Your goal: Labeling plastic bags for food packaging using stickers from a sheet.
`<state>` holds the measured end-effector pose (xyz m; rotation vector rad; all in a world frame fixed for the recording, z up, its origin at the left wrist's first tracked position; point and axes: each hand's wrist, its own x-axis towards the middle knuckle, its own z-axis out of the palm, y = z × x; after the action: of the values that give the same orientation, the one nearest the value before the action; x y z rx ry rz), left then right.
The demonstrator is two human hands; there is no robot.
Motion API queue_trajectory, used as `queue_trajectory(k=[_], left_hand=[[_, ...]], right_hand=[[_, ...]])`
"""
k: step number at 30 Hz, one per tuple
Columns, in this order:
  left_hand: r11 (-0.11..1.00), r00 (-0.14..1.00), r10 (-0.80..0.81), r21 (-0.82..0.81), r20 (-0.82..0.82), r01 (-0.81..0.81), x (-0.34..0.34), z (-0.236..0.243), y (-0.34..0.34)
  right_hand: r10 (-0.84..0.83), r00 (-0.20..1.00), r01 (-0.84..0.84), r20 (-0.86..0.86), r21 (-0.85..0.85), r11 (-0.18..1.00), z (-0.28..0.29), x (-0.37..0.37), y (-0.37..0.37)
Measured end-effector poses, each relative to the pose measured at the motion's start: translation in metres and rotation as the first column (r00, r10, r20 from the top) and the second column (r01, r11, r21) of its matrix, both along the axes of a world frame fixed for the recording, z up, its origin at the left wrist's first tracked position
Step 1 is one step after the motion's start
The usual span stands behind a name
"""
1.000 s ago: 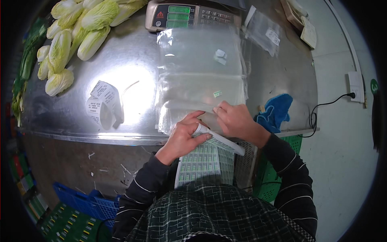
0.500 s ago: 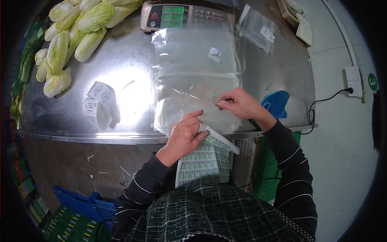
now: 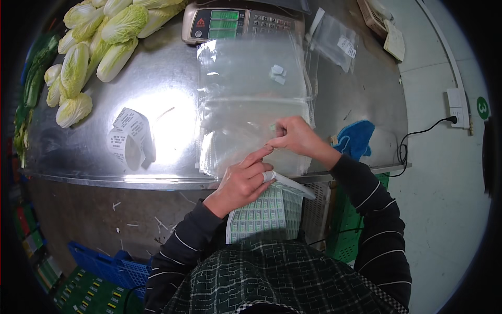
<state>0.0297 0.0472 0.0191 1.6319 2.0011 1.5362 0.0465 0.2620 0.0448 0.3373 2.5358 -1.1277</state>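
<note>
My left hand (image 3: 243, 183) grips the rolled edge of a sheet of small green-and-white labels (image 3: 259, 212), which hangs over the table's front edge toward my lap. Its index finger reaches out and meets the fingertips of my right hand (image 3: 297, 137). The right thumb and fingers are pinched together; whatever is between them is too small to make out. Under both hands lies a stack of clear plastic bags (image 3: 246, 73). Small pale stickers (image 3: 277, 69) sit on the upper part of the top bag, and a small greenish spot shows beside my right fingers.
A digital scale (image 3: 222, 23) stands behind the bags. Napa cabbages (image 3: 76, 65) are piled at far left, near a curled printed paper strip (image 3: 128, 137). A blue cloth glove (image 3: 354, 137) lies to the right, below another clear bag (image 3: 334, 42). Crates (image 3: 345, 230) stand under the table.
My right hand has moved slightly left, bringing its fingertips to the left index finger. The left hand keeps the label sheet, its rolled edge shifted slightly.
</note>
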Motion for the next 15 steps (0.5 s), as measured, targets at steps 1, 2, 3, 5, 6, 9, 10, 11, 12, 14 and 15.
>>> queue_trajectory(k=[1, 2, 3, 5, 6, 9, 10, 11, 12, 14, 15], left_hand=[[1.0, 1.0, 0.001, 0.001, 0.0, -0.001, -0.002, -0.003, 0.001], [1.0, 0.999, 0.03, -0.007, 0.036, -0.03, -0.005, -0.005, 0.002], [0.998, 0.996, 0.059, -0.016, 0.072, -0.058, -0.006, -0.006, 0.003], [0.996, 0.991, 0.083, -0.048, 0.104, -0.078, -0.005, -0.013, -0.001], [0.992, 0.985, 0.108, -0.083, 0.133, -0.097, -0.004, -0.016, -0.003], [0.981, 0.97, 0.14, -0.158, 0.197, -0.109, 0.001, -0.021, -0.006], [0.981, 0.971, 0.141, -0.159, 0.196, -0.11, 0.001, -0.022, -0.007], [0.977, 0.967, 0.156, -0.178, 0.203, -0.12, 0.002, -0.023, -0.008], [0.974, 0.964, 0.163, -0.19, 0.21, -0.123, 0.002, -0.022, -0.007], [0.977, 0.967, 0.151, -0.18, 0.207, -0.114, 0.003, -0.024, -0.006], [0.976, 0.966, 0.157, -0.18, 0.205, -0.121, 0.005, -0.024, -0.007]], right_hand=[[0.044, 0.999, -0.044, -0.001, -0.048, 0.998, 0.002, 0.0, -0.003], [0.086, 0.996, -0.086, -0.003, -0.096, 0.992, 0.004, 0.001, -0.006], [0.085, 0.996, -0.085, -0.001, -0.094, 0.992, 0.005, 0.002, -0.002], [0.067, 0.997, -0.044, 0.04, -0.413, 0.91, 0.009, 0.004, 0.01], [0.067, 0.997, -0.043, 0.043, -0.413, 0.91, 0.013, 0.004, 0.013], [0.036, 0.994, -0.016, 0.1, -0.196, 0.98, 0.031, 0.0, 0.021], [-0.002, 0.998, 0.01, 0.07, -0.118, 0.993, 0.036, -0.005, 0.024], [-0.037, 0.999, 0.039, 0.036, -0.042, 0.998, 0.039, -0.009, 0.027], [0.002, 0.998, 0.005, -0.069, 0.101, 0.995, 0.042, -0.014, 0.034], [-0.011, 0.877, 0.211, -0.481, 0.365, 0.907, 0.05, -0.038, 0.066], [-0.009, 0.667, 0.443, -0.745, 0.386, 0.809, 0.055, -0.056, 0.095]])
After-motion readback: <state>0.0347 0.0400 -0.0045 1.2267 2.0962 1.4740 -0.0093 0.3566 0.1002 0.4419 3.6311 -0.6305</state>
